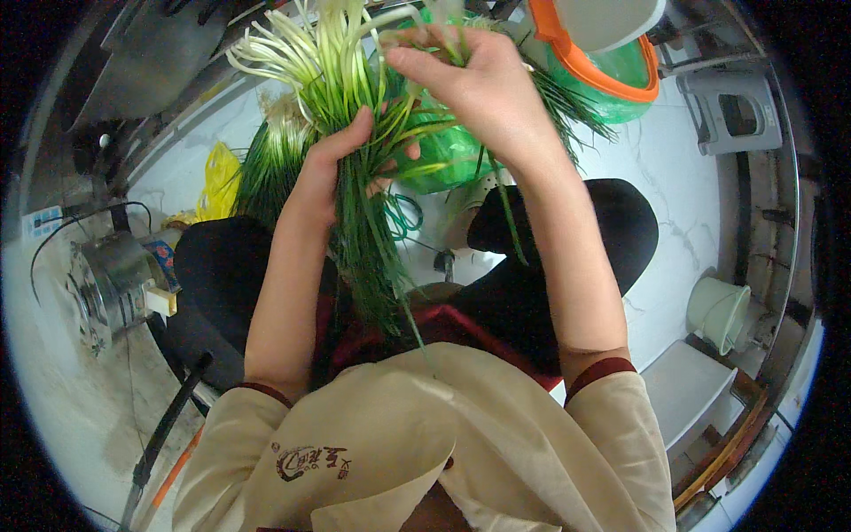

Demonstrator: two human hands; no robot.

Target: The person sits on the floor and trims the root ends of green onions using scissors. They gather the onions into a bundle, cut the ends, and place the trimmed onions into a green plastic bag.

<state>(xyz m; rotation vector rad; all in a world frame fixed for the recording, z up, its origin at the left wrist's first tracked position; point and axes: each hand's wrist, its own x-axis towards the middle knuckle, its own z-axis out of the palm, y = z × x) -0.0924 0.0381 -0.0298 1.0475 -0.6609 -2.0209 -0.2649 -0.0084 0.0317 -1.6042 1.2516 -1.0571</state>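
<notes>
My left hand (339, 156) grips a thick bunch of thin green onions (369, 226), its white ends fanned out at the top and its dark green leaves hanging towards my lap. Up and to the right, my right hand (479, 80) pinches loose stalks between thumb and fingers; the fingertips are blurred. A long green leaf (508, 213) hangs below that hand. Behind my left wrist stands another bundle of green onions (276, 156) with brownish roots uppermost. More dark green leaves (565, 110) show beyond my right wrist.
A green plastic bag (442, 156) lies beneath my hands. An orange-rimmed bin (648, 73) with a green liner stands at the upper right, near a grey plastic stool (744, 113). Left are a yellow bag (221, 176) and a metal appliance (110, 286). A pale bucket (715, 312) stands right.
</notes>
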